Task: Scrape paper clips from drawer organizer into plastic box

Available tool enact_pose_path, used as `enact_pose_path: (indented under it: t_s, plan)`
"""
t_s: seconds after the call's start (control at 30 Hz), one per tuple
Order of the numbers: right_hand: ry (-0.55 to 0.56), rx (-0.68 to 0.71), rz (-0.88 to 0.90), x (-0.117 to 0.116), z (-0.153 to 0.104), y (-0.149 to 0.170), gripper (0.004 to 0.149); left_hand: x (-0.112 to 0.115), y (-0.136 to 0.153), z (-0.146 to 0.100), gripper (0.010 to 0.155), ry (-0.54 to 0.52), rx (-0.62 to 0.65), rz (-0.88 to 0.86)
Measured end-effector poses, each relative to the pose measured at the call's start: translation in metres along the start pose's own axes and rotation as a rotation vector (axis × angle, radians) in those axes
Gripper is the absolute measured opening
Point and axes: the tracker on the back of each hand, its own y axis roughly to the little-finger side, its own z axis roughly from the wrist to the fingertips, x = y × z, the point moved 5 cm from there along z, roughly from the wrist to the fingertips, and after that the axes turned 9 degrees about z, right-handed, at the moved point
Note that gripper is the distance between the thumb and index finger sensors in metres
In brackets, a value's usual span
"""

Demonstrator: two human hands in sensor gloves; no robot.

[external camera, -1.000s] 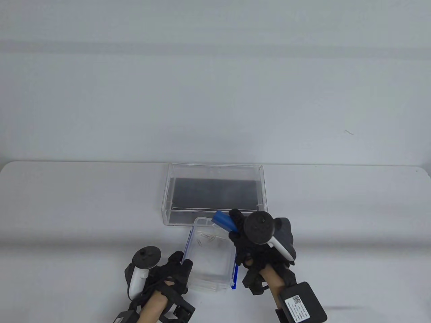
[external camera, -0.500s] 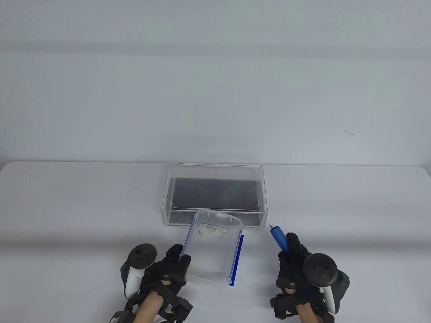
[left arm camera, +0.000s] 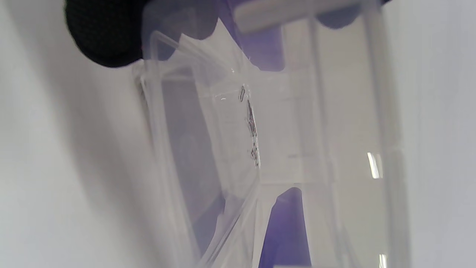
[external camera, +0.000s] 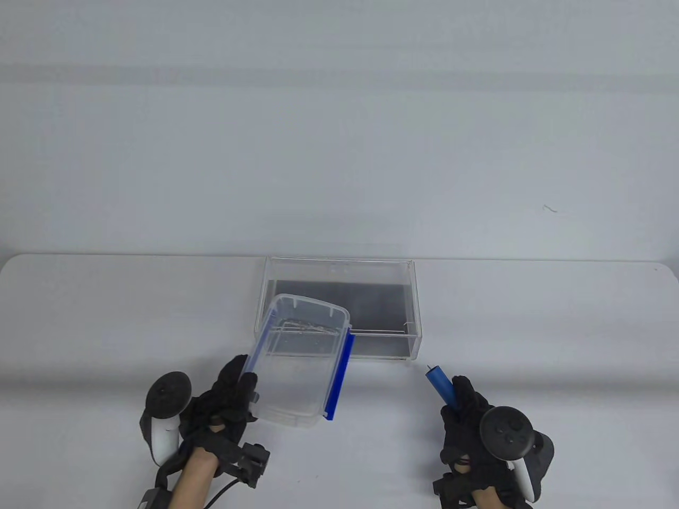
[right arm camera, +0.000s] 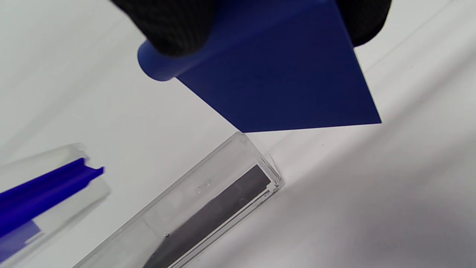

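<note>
My left hand (external camera: pixel 228 395) grips the near left corner of a small clear plastic container (external camera: pixel 299 371) with blue side latches (external camera: pixel 339 374). The container is raised and tilted, its far end over the front left of a larger clear box (external camera: pixel 416 307) with a dark floor. Several paper clips (external camera: pixel 305 326) lie bunched at the container's far end; the left wrist view shows these paper clips (left arm camera: pixel 252 126) along an inner edge, below my fingers (left arm camera: pixel 104 33). My right hand (external camera: pixel 467 419) holds a blue scraper (external camera: pixel 440 384) right of the container, its flat blade (right arm camera: pixel 282 85) above the table near the larger box's corner (right arm camera: pixel 208 201).
White table (external camera: pixel 530 328) with a rounded far edge and a pale wall behind it. A blue latch (right arm camera: pixel 44 193) of the small container shows at the left of the right wrist view.
The right hand pulled the scraper out of the small container and back to the right. The left hand lifted the container, carried it left and farther, and tilted it; the clips gathered at its far end.
</note>
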Motion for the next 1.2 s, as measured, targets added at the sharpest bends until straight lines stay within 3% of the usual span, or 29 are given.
enact_pose_path:
  t_s: [0.2, 0.43, 0.57, 0.77, 0.93, 1.2]
  plan:
    - [-0.018, 0.011, -0.021, -0.004, 0.000, -0.001, 0.061, -0.078, 0.018, -0.005, 0.066, -0.210, -0.049, -0.069]
    - [-0.026, 0.020, -0.033, -0.006, 0.000, -0.002, 0.061, -0.134, 0.068, -0.012, 0.066, -0.352, -0.217, -0.015]
    - [-0.036, 0.021, -0.039, -0.007, 0.000, -0.003, 0.061, -0.143, 0.094, -0.012, 0.066, -0.354, -0.306, -0.007]
    - [-0.044, 0.030, -0.060, -0.010, 0.001, -0.001, 0.060, -0.133, 0.121, -0.010, 0.066, -0.314, -0.398, 0.016]
    - [-0.044, 0.031, -0.070, -0.011, 0.001, -0.002, 0.060, -0.134, 0.123, -0.010, 0.064, -0.327, -0.416, 0.050]
    - [-0.067, 0.029, -0.100, -0.016, 0.000, -0.001, 0.060, -0.147, 0.121, -0.012, 0.059, -0.362, -0.478, 0.301]
